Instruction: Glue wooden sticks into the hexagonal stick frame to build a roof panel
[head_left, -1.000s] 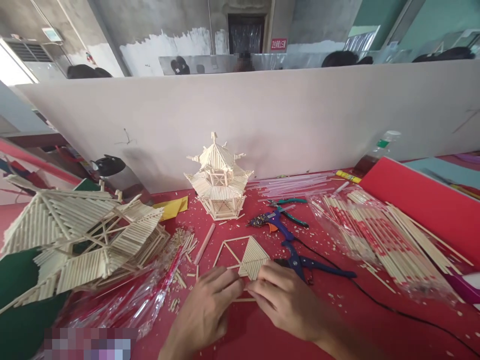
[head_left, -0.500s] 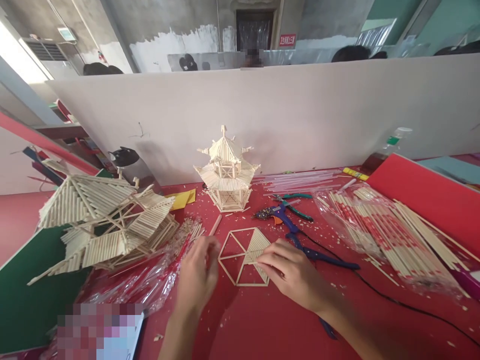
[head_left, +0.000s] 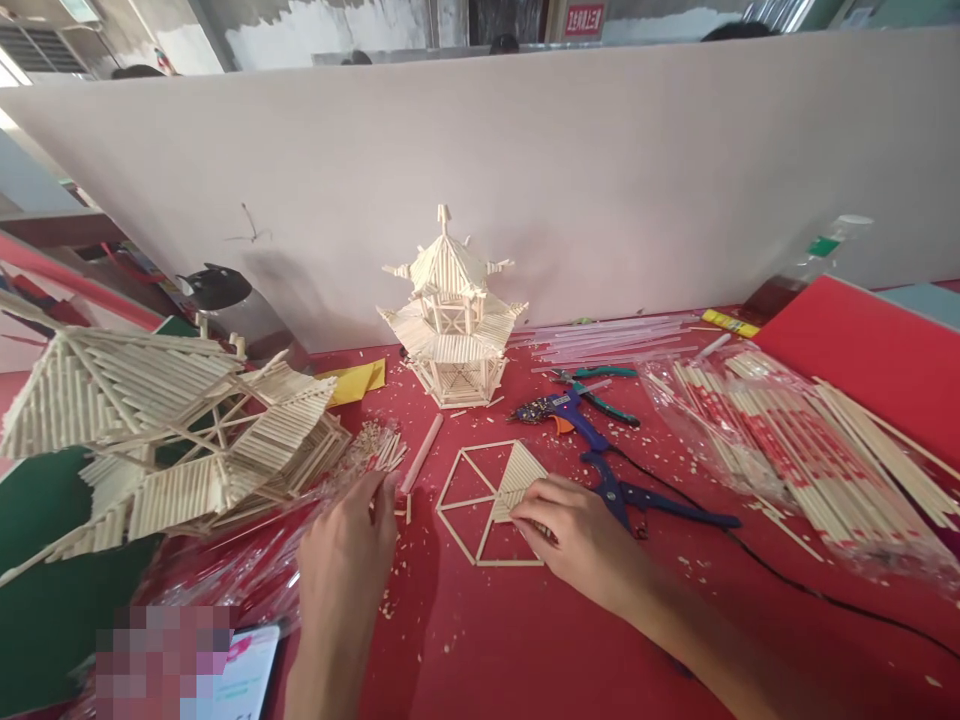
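Observation:
A flat hexagonal stick frame [head_left: 459, 545] lies on the red table, with thin spokes and slats filling part of its right side. My right hand [head_left: 581, 530] bends over that slatted part, its fingertips closed together and pressed on it. Left of the frame, my left hand [head_left: 346, 550] hovers by a small heap of cut stick pieces [head_left: 386, 452], its fingers curled in. What lies between those fingertips is hidden. A short stick piece [head_left: 409, 509] is right beside them. Above it rests a pinkish rod [head_left: 422, 453].
A stick pagoda [head_left: 457, 335] stands behind the frame; a larger stick building [head_left: 180, 430] is at left. To the right lie a blue glue gun [head_left: 574, 415], green-handled pliers [head_left: 607, 400], blue-handled cutters [head_left: 660, 502] and bagged sticks [head_left: 795, 450]. A phone [head_left: 240, 675] sits front left.
My left hand has moved left, away from the frame and towards the cut pieces. My right hand stays at the slatted part. The camera view has tipped downward.

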